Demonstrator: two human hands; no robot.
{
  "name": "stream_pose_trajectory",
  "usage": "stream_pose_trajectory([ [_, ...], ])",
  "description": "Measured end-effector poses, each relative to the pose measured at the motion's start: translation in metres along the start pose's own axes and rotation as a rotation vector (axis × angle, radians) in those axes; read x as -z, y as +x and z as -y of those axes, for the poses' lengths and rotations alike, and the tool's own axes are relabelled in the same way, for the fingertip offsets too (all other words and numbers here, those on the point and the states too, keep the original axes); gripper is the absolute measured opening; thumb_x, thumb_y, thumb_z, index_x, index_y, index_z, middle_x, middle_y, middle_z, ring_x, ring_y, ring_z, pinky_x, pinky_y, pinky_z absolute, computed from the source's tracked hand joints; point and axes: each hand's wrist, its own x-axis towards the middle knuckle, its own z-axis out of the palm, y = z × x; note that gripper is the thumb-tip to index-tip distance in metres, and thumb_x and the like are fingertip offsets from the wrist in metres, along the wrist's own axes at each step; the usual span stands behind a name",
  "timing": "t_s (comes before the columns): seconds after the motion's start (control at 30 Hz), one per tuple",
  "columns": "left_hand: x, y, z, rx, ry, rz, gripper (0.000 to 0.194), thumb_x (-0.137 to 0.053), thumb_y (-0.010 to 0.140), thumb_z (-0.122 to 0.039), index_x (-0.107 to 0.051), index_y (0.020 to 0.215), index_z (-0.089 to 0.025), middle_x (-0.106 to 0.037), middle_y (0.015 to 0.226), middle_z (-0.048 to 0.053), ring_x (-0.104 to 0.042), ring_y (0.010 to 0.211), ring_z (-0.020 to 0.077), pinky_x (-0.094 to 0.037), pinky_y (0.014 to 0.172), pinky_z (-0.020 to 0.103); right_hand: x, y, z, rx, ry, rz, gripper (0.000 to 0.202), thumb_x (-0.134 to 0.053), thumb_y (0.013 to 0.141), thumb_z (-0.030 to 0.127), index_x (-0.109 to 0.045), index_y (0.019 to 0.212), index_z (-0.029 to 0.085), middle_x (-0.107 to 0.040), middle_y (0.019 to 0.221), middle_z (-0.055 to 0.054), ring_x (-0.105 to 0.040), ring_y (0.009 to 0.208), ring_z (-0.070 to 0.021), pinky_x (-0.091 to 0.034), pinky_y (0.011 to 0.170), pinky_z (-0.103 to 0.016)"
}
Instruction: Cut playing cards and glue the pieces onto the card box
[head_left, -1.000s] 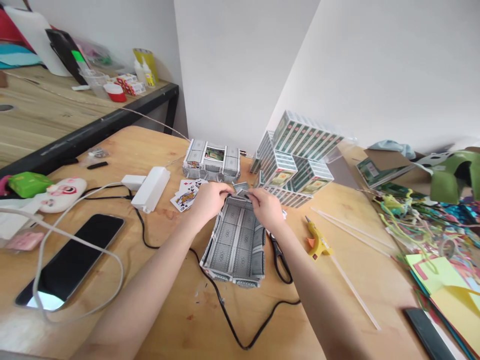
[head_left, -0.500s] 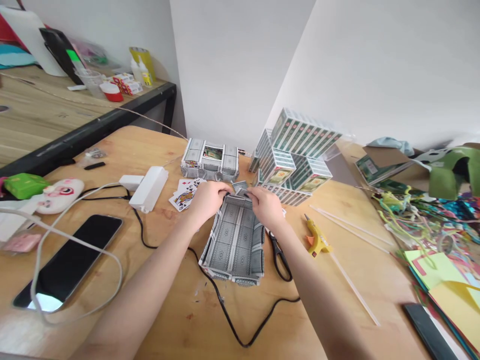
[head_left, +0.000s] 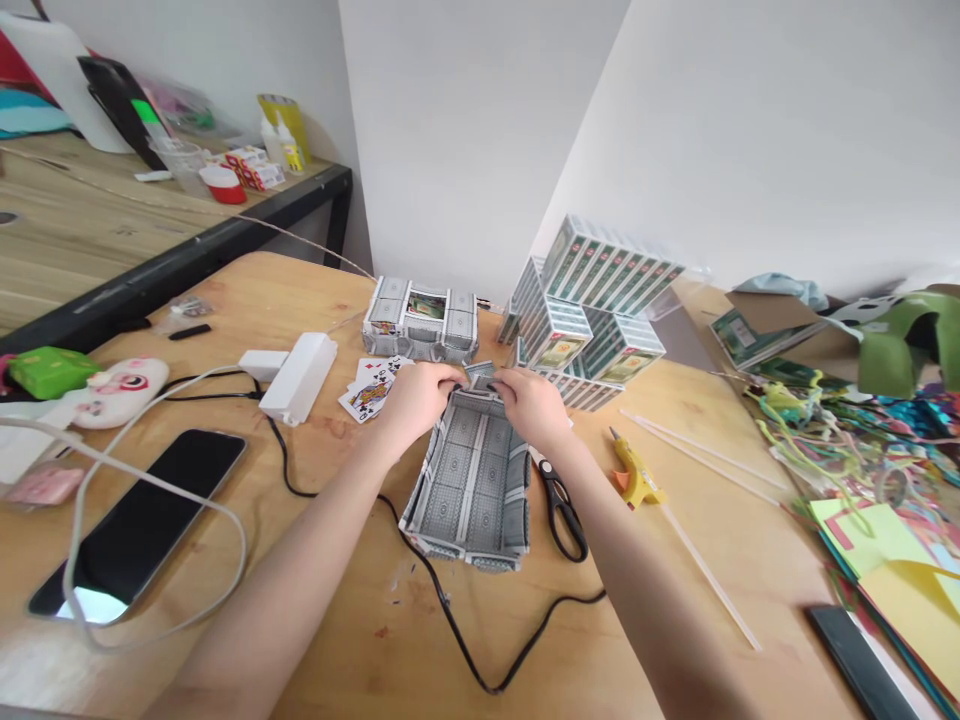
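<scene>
An open-topped box built of grey-backed playing cards [head_left: 469,480] lies on the table in front of me. At its far end, my left hand [head_left: 429,395] pinches the left corner of the rim. My right hand [head_left: 531,402] grips the same far edge a little to the right, with its fingers closed. Just beyond my fingers is a loose grey card [head_left: 478,372]. Loose face-up playing cards [head_left: 367,390] lie left of my left hand. Black-handled scissors [head_left: 562,515] rest by the box's right side, partly under my right forearm. My fingertips are partly hidden.
Behind stands another card-built box [head_left: 421,318], beside stacked card packs [head_left: 592,320]. A yellow glue gun [head_left: 636,475] with a clear stick lies right. A black cable [head_left: 450,610] loops around the near side. At left are a phone [head_left: 142,520] and a white adapter [head_left: 300,378].
Both hands keep their hold on the far edge of the card box, with only a tiny shift of the right hand. The scissors have slid slightly to the right.
</scene>
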Motion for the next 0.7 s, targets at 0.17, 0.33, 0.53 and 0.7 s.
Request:
stream_pose_trajectory([
  [0.17,0.001,0.0,-0.002,0.009,-0.003,-0.007,0.027,-0.046,0.078,-0.015,-0.07,0.087,-0.024,-0.071,0.091,-0.001,-0.064,0.086,0.0172,-0.045,0.082,0.027,-0.002,-0.002,-0.009,-0.022,0.05,0.01,0.026,-0.041,0.088,0.023,-0.064,0.097,0.019,-0.066,0.093,-0.007,-0.059,0.089,-0.0199,-0.042,0.077,-0.029],
  [0.33,0.0,0.0,-0.001,0.012,-0.005,-0.004,0.028,-0.046,0.078,-0.015,-0.07,0.089,-0.024,-0.071,0.092,-0.001,-0.063,0.087,0.0171,-0.045,0.083,0.027,-0.005,-0.001,-0.008,-0.007,0.082,0.005,0.025,-0.041,0.088,0.024,-0.065,0.097,0.02,-0.066,0.094,-0.007,-0.058,0.09,-0.0195,-0.042,0.079,-0.029],
  [0.53,-0.001,0.001,0.0,0.003,0.016,-0.024,0.027,-0.048,0.078,-0.015,-0.071,0.091,-0.023,-0.071,0.092,0.0,-0.064,0.086,0.0176,-0.046,0.085,0.027,-0.006,-0.001,-0.003,0.022,0.073,-0.013,0.024,-0.041,0.089,0.025,-0.064,0.096,0.021,-0.065,0.092,-0.006,-0.057,0.09,-0.0192,-0.042,0.078,-0.028],
  [0.7,0.0,0.0,-0.002,0.045,0.039,0.006,0.027,-0.05,0.077,-0.017,-0.071,0.093,-0.022,-0.071,0.093,0.003,-0.064,0.087,0.0203,-0.047,0.083,0.031,-0.004,0.001,0.005,0.046,-0.028,0.011,0.025,-0.039,0.09,0.027,-0.063,0.095,0.022,-0.064,0.089,-0.006,-0.056,0.087,-0.0193,-0.041,0.072,-0.027],
])
